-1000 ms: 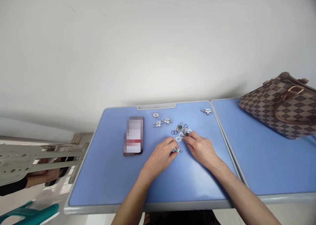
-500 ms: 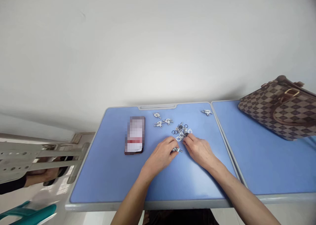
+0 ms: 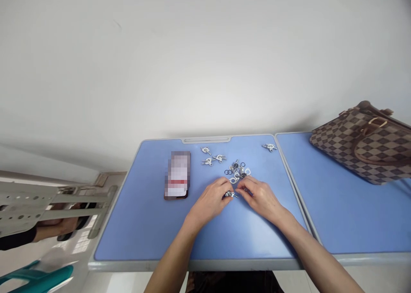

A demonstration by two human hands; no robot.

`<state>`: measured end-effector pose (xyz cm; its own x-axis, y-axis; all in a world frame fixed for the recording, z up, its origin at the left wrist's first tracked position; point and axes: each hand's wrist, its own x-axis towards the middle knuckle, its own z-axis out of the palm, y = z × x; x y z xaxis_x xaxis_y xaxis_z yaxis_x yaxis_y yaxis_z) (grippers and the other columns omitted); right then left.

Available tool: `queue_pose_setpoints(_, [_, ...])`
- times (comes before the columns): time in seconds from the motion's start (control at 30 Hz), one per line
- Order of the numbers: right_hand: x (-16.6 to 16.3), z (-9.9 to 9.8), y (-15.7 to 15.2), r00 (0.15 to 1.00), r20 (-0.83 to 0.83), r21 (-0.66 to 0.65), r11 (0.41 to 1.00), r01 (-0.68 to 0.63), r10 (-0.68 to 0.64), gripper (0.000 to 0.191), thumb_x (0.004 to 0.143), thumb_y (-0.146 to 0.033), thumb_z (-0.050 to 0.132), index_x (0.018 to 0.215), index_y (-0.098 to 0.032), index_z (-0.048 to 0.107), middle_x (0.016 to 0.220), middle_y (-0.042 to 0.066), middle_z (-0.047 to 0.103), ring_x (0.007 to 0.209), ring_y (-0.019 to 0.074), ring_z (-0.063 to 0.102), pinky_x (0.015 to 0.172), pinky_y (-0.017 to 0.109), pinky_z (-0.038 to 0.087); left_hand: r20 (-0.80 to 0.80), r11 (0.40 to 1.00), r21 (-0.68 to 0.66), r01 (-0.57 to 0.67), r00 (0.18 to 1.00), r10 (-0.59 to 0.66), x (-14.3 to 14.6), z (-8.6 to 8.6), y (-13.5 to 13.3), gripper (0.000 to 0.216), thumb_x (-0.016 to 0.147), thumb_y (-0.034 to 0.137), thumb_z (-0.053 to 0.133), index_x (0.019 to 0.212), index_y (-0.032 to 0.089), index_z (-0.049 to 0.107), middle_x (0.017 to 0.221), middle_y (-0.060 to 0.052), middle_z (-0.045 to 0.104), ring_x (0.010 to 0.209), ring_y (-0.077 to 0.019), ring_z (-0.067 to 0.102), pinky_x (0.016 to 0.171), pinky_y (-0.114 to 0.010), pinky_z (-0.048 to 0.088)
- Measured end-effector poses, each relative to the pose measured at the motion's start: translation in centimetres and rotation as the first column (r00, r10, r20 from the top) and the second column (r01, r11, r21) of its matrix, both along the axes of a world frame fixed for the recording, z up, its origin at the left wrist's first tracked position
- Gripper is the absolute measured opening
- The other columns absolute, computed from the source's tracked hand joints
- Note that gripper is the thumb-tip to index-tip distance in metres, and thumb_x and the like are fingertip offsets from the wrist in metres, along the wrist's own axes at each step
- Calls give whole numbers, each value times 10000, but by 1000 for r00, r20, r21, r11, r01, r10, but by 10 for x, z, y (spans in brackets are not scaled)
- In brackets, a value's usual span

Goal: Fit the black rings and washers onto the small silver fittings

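Lower ctr.: L hand (image 3: 210,198) pinches a small metal assembly (image 3: 230,194), well apart from the front edge (image 3: 128,265) of the blue table (image 3: 138,231). R hand (image 3: 260,196), just beside, is half curled; I cannot tell if it grips smth. Just behind is the pile of loose parts (image 3: 236,173). Ctr. left: phone (image 3: 178,173), too blurred to read. Farther: checkered bag (image 3: 382,145) at right, white wall (image 3: 205,61) above.

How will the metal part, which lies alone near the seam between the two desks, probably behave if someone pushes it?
The metal part is probably stiff, as it looks like shiny metal. It seems unlikely to roll, because its outline is irregular, with thin ends sticking out. It may slide easily, since the desk looks smooth.
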<state>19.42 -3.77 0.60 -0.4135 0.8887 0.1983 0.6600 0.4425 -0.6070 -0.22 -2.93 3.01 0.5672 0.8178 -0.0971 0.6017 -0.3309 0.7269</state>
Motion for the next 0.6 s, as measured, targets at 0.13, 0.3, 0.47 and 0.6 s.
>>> queue_pose_setpoints(0.13, [-2, -1, -2, 997, 8, 18, 997, -73, 73, 91, 922, -195, 500, 871, -201, 575, 850, 28, 626, 702, 134, 589, 628, 244, 449, 18, 1000, -3, 3, 1000, -3, 0, 0, 0, 107, 826, 113, 501, 860, 195, 562, 968, -17, 556, 869, -162, 538, 748, -271, 432])
queue_pose_setpoints(0.3, [-5, -4, -4, 991, 58, 60, 991, -121, 118, 118, 926, -173, 473, 865, -195, 571, 844, 28, 627, 695, 130, 583, 597, 239, 428, 46, 1000, 3, 5, 999, -5, -1, -1, -1, 88, 824, 115, 510, 841, 189, 553, 956, -14, 552, 872, -157, 534, 760, -267, 434])
queue_pose_setpoints(0.47, [-5, -9, -5, 979, 155, 104, 983, -150, 133, 134, 926, -165, 458, 862, -191, 573, 838, 22, 626, 675, 127, 574, 549, 239, 379, 59, 1000, 8, -2, 998, 1, -1, -1, -1, 23, 847, 176, 535, 826, 185, 540, 942, -12, 548, 865, -158, 528, 749, -268, 434])
queue_pose_setpoints(0.6, [-4, -8, -6, 972, 181, 136, 975, -178, 152, 144, 923, -153, 453, 865, -189, 579, 818, 14, 619, 649, 119, 568, 533, 240, 366, 60, 1000, -1, 1, 998, -1, -1, -1, -1, 21, 847, 200, 541, 839, 188, 557, 942, -17, 552, 862, -162, 530, 750, -275, 440])
